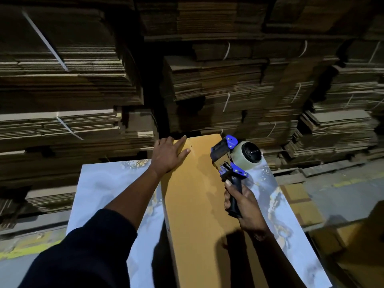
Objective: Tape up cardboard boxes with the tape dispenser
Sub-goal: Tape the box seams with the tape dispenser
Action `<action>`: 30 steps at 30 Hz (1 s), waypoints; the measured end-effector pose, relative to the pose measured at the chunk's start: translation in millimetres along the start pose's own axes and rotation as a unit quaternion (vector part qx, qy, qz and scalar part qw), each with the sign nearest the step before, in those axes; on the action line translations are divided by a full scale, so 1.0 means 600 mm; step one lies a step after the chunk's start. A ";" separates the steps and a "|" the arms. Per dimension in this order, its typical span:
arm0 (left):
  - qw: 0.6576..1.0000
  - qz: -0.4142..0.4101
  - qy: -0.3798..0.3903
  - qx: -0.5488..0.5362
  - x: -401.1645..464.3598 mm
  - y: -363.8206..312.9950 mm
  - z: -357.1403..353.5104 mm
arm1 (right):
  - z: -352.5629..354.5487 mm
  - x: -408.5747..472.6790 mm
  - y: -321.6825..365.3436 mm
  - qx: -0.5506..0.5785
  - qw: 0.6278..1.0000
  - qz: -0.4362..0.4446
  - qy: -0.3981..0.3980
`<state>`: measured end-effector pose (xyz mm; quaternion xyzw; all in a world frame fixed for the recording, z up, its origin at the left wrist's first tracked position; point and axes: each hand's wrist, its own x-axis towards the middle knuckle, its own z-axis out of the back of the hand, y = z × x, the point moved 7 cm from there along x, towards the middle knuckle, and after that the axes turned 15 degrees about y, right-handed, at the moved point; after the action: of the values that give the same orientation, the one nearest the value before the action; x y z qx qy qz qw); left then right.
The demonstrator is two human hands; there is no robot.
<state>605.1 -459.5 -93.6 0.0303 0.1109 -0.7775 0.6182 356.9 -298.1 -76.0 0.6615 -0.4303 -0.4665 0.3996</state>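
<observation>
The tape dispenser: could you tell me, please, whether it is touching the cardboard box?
Cannot tell. In the head view the tape dispenser, gripped by the right hand, overlaps the cardboard box near its far right edge, but no contact or gap shows plainly.

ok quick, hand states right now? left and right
Left hand: open, fingers flat, pressing on the far end of the cardboard box.
Right hand: closed around the handle of the tape dispenser, held just above the box.

Single head view, worn high, facing forward and down; close over marbled table (99, 183) (wide-angle, edges bowed), stacked flat cardboard (228, 80) filling background beyond.
</observation>
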 end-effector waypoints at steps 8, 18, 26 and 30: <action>0.997 0.044 -0.063 0.006 -0.072 0.005 -0.024 | 0.005 -0.012 -0.011 -0.002 0.999 -0.036 0.041; 0.995 0.035 -0.061 -0.072 -0.095 0.010 -0.028 | -0.039 0.037 0.042 -0.101 0.995 -0.006 -0.014; 0.929 -0.051 -0.043 -0.364 -0.070 0.007 0.002 | -0.095 0.115 0.073 -0.184 0.981 -0.014 -0.061; 0.841 -0.078 -0.054 -0.533 -0.029 0.022 0.015 | -0.107 0.140 0.078 -0.226 0.970 -0.024 -0.091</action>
<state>622.6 -447.6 -83.4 -0.3549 0.4768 -0.6442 0.4813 425.7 -383.9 -39.6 0.5193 -0.3322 -0.6190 0.4866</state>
